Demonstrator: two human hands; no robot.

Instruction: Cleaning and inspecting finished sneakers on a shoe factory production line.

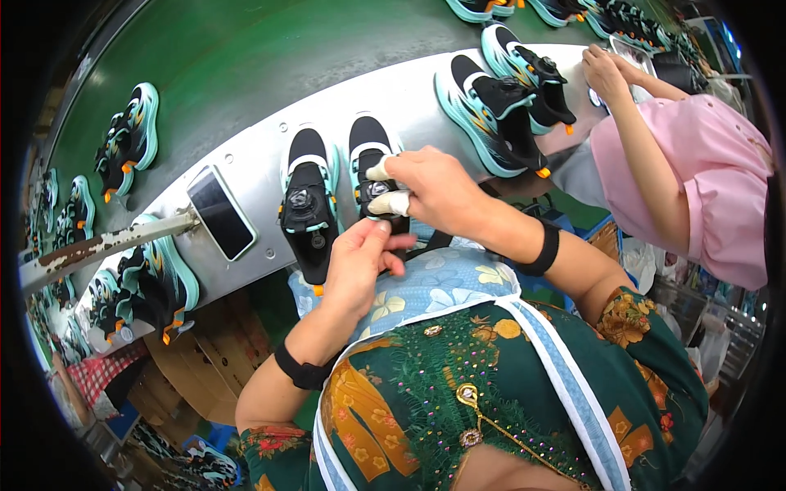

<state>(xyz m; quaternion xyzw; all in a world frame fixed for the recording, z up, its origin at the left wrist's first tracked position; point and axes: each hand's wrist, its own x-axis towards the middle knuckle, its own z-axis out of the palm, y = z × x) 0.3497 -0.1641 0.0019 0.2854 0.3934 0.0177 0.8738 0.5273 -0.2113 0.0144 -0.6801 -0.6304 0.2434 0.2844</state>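
Grey metal bench (pixel 246 155) runs diagonally across the view, with a green conveyor belt (pixel 246 57) behind it. More teal-and-black shoes (pixel 131 139) lie on the belt at the left, others along the top right edge. A dark phone (pixel 221 213) lies flat on the bench, left of centre. A rusty bar (pixel 98 245) crosses in from the left edge. Cardboard boxes (pixel 196 360) sit under the bench.

Two black sneakers with teal soles stand side by side at the bench's near edge. The left sneaker (pixel 309 204) is untouched, dial closure on its tongue. The right sneaker (pixel 372 176) is the one being handled.

Right hand (pixel 438 192) is closed over that sneaker's tongue area, taped white fingertips (pixel 379 170) pinching at the dial or strap; exact contact point is hard to read, probably the dial. Left hand (pixel 360 262) sits at the shoe's toe end, fingers curled, thumb up against it, gripping the front of the same shoe. Both wrists wear black bands.

Another pair of sneakers (pixel 499 106) lies further right on the bench. A co-worker in a pink sleeve (pixel 712 180) reaches a hand (pixel 606 74) to the bench there.
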